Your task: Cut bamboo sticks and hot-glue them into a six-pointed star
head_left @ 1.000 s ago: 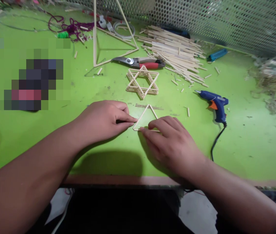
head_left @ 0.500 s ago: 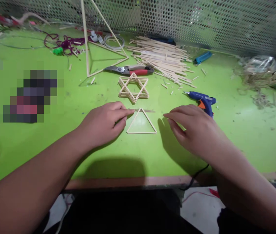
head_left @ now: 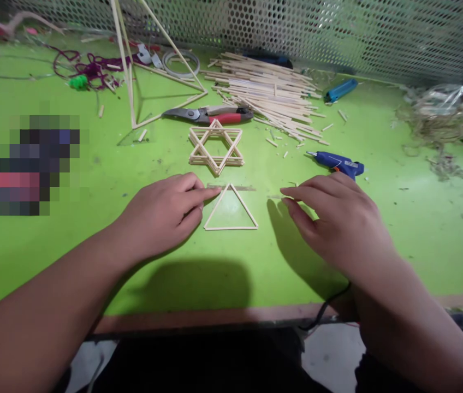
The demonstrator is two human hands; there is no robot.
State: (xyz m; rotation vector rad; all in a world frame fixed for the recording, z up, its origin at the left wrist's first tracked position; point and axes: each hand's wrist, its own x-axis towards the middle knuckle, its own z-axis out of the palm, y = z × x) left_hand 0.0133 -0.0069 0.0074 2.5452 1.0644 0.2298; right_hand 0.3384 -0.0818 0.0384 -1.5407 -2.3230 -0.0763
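Note:
A small triangle of thin wooden sticks (head_left: 230,210) lies flat on the green table (head_left: 379,234). My left hand (head_left: 161,215) rests just left of it, fingers stretched out and lying flat, fingertips close to the triangle's upper left side. My right hand (head_left: 336,218) hovers to the right of the triangle, fingers extended and apart, holding nothing. A stacked star of sticks (head_left: 215,146) sits just behind the triangle. A blue glue gun (head_left: 338,162) lies beyond my right hand.
Red-handled cutters (head_left: 209,114), a heap of loose sticks (head_left: 266,95) and a tall stick pyramid frame (head_left: 149,71) stand further back. A blue lighter (head_left: 340,90), purple cord (head_left: 88,68) and a perforated metal wall (head_left: 338,33) line the rear. Shavings lie at right.
My right hand let go of the triangle's lower corner and moved to the right, off the triangle. My left hand slid back slightly. The view shifted a little.

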